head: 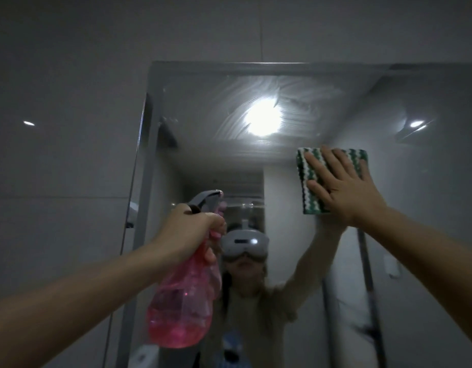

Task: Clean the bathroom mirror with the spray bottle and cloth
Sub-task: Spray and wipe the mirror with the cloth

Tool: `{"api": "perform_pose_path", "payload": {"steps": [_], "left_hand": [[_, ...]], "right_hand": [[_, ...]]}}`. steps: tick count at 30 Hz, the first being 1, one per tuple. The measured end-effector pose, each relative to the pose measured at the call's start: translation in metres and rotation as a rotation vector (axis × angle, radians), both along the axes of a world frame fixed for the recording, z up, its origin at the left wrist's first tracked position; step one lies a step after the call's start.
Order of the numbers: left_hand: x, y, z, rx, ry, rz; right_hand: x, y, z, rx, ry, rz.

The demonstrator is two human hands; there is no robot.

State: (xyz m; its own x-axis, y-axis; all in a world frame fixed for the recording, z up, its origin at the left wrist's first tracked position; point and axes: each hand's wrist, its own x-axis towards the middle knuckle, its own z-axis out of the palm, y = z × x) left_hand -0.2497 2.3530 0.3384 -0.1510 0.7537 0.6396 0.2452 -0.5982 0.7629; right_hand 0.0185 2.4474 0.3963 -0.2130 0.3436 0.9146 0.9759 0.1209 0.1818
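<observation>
Two hands up: left hand (188,229) grips pink spray bottle (183,301); right hand (343,187), fingers straight, presses green-white cloth (309,181) on smeared mirror (282,102).

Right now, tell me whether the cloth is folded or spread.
Folded: the cloth is a compact thick pad, pressed flat against the mirror by the right hand.

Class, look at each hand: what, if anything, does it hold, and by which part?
The left hand grips the pink spray bottle by its neck, below the grey trigger head. The right hand holds nothing; it presses the green-and-white cloth flat against the mirror.

Pink translucent spray bottle (180,301); green-and-white zigzag cloth (309,187); grey wall (70,75).
</observation>
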Motion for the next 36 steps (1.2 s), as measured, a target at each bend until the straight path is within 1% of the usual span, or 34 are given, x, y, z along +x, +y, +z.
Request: {"api": "perform_pose_path", "payload": {"steps": [4,6,9,15,19,23,29,32,36], "left_hand": [[-0.021,-0.008,0.007,0.008,-0.061,0.003],[-0.038,-0.013,0.010,0.011,-0.069,0.016],[-0.070,-0.019,0.020,0.055,-0.053,0.067],[-0.157,-0.024,0.038,0.154,-0.047,0.197],[-0.198,-0.023,0.049,0.209,-0.076,0.229],[-0.214,-0.016,0.073,0.261,-0.083,0.214],[-0.200,0.001,0.118,0.262,-0.126,0.129],[-0.192,0.003,0.126,0.257,-0.135,0.109],[-0.194,0.002,0.109,0.215,-0.123,0.099]], "right_hand": [[-0.030,0.004,-0.001,-0.002,0.183,0.028],[-0.057,0.002,0.006,-0.002,0.226,0.045],[-0.111,-0.002,0.021,0.028,0.154,0.064],[-0.249,-0.006,0.037,0.126,-0.049,0.126],[-0.313,-0.007,0.061,0.122,-0.168,0.166],[-0.326,-0.008,0.118,0.111,-0.216,0.151],[-0.325,-0.010,0.192,0.069,-0.189,0.162],[-0.325,-0.012,0.202,0.053,-0.186,0.152],[-0.319,-0.010,0.176,0.057,-0.204,0.167]]}}
